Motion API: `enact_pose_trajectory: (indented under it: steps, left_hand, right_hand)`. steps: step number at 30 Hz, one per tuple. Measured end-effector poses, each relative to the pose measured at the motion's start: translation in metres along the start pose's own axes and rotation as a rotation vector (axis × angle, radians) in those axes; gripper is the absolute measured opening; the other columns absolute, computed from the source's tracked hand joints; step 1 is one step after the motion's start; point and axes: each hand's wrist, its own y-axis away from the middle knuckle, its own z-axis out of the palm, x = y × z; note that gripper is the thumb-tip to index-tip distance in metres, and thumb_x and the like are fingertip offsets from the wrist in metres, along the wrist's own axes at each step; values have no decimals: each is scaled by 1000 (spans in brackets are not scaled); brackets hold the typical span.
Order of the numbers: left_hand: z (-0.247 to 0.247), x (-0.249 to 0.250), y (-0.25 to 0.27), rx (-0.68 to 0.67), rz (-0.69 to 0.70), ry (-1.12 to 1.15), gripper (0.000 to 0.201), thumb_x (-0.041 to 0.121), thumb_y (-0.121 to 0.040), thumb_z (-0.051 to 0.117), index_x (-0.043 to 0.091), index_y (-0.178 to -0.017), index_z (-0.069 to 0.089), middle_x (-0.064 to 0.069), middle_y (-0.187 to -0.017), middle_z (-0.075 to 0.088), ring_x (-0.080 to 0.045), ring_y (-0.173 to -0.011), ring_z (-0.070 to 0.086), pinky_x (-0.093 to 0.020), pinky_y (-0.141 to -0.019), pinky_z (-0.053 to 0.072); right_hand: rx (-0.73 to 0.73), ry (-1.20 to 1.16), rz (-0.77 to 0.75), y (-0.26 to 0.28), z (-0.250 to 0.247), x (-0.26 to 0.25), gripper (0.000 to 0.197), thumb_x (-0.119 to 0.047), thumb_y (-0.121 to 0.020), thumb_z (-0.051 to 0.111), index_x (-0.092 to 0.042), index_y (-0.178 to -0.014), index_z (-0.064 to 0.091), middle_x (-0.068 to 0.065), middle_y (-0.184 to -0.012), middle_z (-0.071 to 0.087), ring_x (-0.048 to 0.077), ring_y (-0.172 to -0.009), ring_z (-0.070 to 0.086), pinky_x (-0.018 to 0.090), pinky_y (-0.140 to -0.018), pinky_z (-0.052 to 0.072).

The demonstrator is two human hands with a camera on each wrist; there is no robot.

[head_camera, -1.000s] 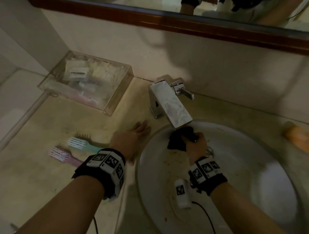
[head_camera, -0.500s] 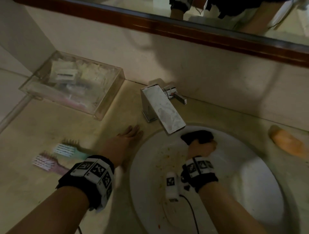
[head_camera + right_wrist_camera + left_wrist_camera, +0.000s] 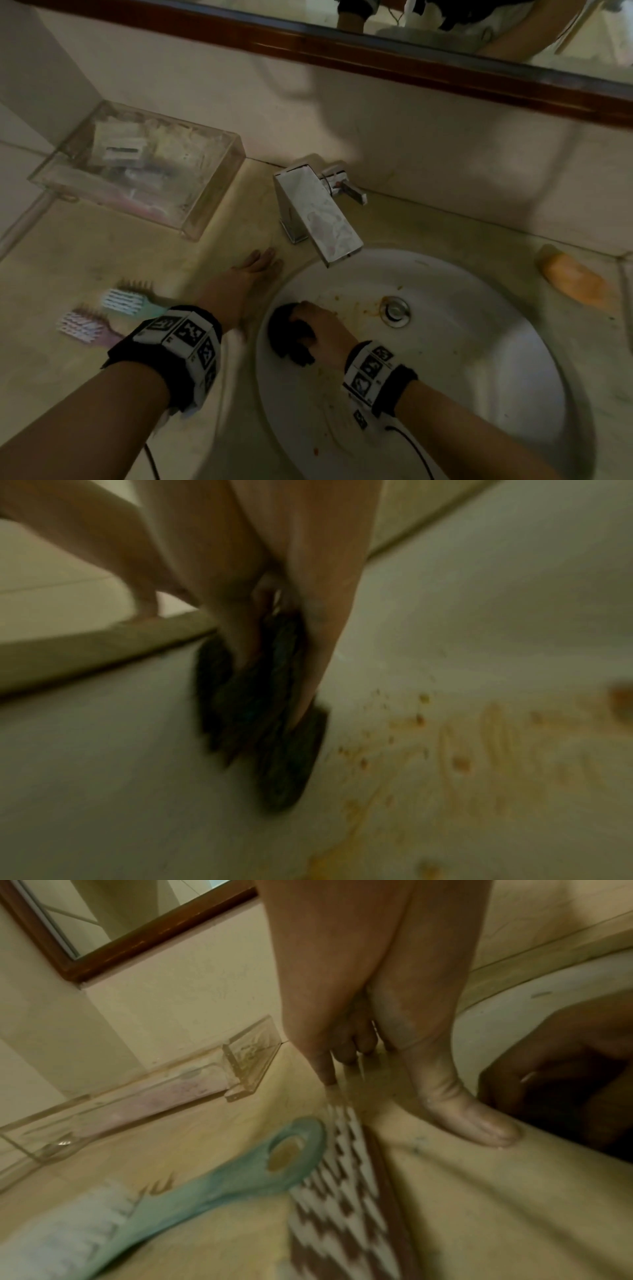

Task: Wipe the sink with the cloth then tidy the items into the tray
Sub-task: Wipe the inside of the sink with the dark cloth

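While the right hand (image 3: 322, 337) bunches the dark cloth (image 3: 289, 341) against the left wall of the sink (image 3: 479, 342), its grip closed round it, the soft wad looks easiest held mid-bundle. Farther off, the left hand (image 3: 239, 291) lies flat on the desk (image 3: 102, 260).

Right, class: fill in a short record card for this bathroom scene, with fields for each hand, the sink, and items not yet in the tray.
left hand: flat on the counter beside the sink
right hand: grips the dark cloth, pressed to the basin
sink: orange-brown smears near the drain
tray: clear, already holding some items
items outside tray: green brush, pink brush, orange soap
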Motion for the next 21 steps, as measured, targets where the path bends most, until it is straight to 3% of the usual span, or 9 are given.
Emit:
enact_pose_trajectory:
  steps: [2, 3, 5, 7, 10, 13, 17, 19, 21]
  left_hand:
    - [-1, -5, -1, -8, 7, 64, 146, 16, -43, 94, 11, -147, -8, 13, -144, -21, -24, -149, -6, -42, -123, 10]
    - [0, -7, -2, -1, 16, 71, 148, 15, -40, 94, 10, -145, -11, 12, -144, -20, -24, -149, -6, -44, -123, 10]
    - [0, -8, -2, 4, 39, 77, 148, 17, -40, 94, 11, -144, -11, 7, -152, -16, -25, -149, -7, -46, -123, 9]
    - [0, -7, -1, 18, 52, 49, 145, 20, -43, 93, 15, -146, -8, 10, -150, -16, -24, -149, -8, -45, -123, 9]
    - [1, -6, -2, 57, 44, 46, 138, 28, -49, 92, 17, -150, -1, 13, -148, -17, -19, -148, -9, -42, -123, 9]
    - [1, -6, -2, 68, 37, 20, 136, 33, -52, 90, 17, -151, -2, 14, -147, -22, -19, -149, -7, -36, -123, 11]
    - [-6, -1, -1, -20, 4, -18, 153, 43, -34, 89, 10, -150, -5, -2, -159, -15, -24, -149, -8, -36, -122, 8]
    - [-9, 5, 1, -14, -12, -40, 146, 45, -43, 87, 9, -150, -6, -4, -159, -15, -24, -149, -7, -34, -121, 5]
    - [-9, 5, 2, -1, -16, -77, 133, 34, -56, 87, 14, -151, -4, -3, -160, -14, -23, -150, -6, -33, -123, 8]
  right_hand:
    - [-130, 64, -40, 5, -8, 4, 33, -1, -90, 53, -4, -123, 57, 18, -130, 51, 30, -118, 50, 35, -100, 39]
    - [-104, 54, -40, 7, -13, 8, 31, -2, -90, 54, -4, -121, 58, 18, -127, 53, 31, -116, 51, 35, -99, 40]
    - [86, 7, 40, 8, -25, 17, 29, -4, -89, 55, -4, -117, 61, 19, -121, 57, 33, -113, 54, 32, -94, 41]
    - [280, 36, 254, 1, -39, 33, 34, -7, -92, 49, -6, -125, 54, 17, -127, 52, 32, -115, 52, 29, -94, 40]
    - [341, 165, 476, -16, -40, 43, 39, -12, -96, 41, -9, -134, 41, 13, -138, 42, 29, -116, 49, 27, -97, 37]
    - [275, 99, 436, -28, -12, 25, 43, -12, -95, 44, -9, -138, 40, 14, -142, 38, 32, -120, 48, 33, -100, 38]
    - [188, 104, 274, -16, 18, 5, 42, -9, -91, 51, -8, -133, 48, 14, -139, 44, 32, -123, 47, 35, -104, 40]
    - [47, 154, 141, 0, 30, 3, 40, -4, -88, 54, -6, -128, 53, 15, -136, 47, 32, -124, 46, 38, -104, 40]
    - [-136, 155, 64, 21, 37, 5, 41, -4, -87, 57, -6, -128, 55, 13, -139, 48, 31, -128, 44, 40, -109, 38]
